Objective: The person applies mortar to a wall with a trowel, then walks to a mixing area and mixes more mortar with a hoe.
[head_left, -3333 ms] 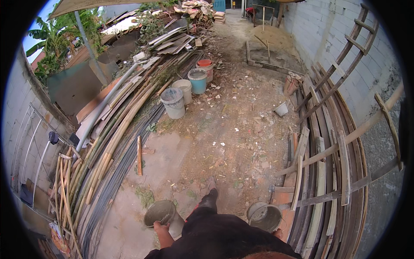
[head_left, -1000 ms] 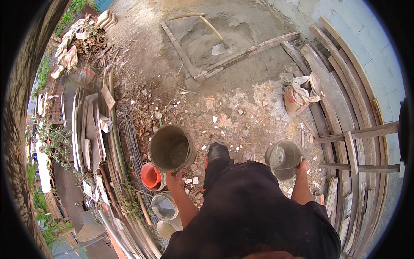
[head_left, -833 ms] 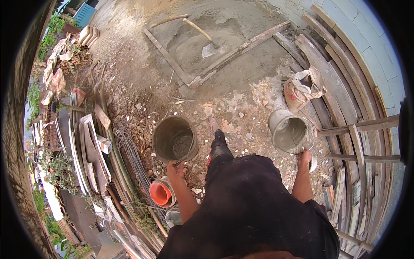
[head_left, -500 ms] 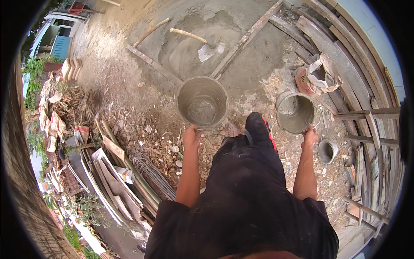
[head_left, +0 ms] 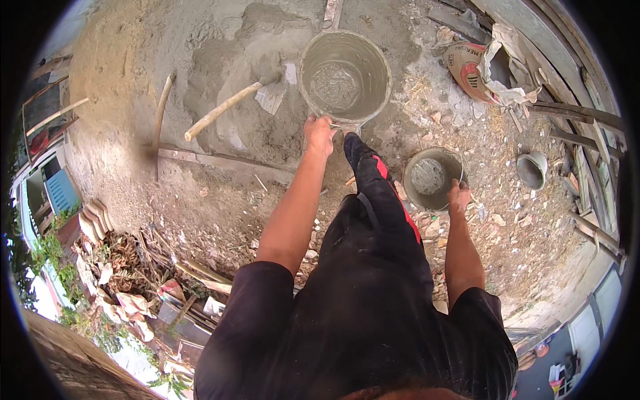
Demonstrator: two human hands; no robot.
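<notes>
Hands apart, your left hand (head_left: 319, 135) clamps the left bucket (head_left: 365, 75) by its handle, your right hand (head_left: 459, 195) the right bucket (head_left: 428, 199); the left, above rubble (head_left: 507, 230) a second ago, now appears at the gray mix (head_left: 217, 83).

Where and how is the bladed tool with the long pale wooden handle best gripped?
Likely by the free end of its round pale wooden handle, coming from the person's near-left side: that end slants up, clear of the grey mix, and points that way, while the flat pale blade is down at the mix.
</notes>
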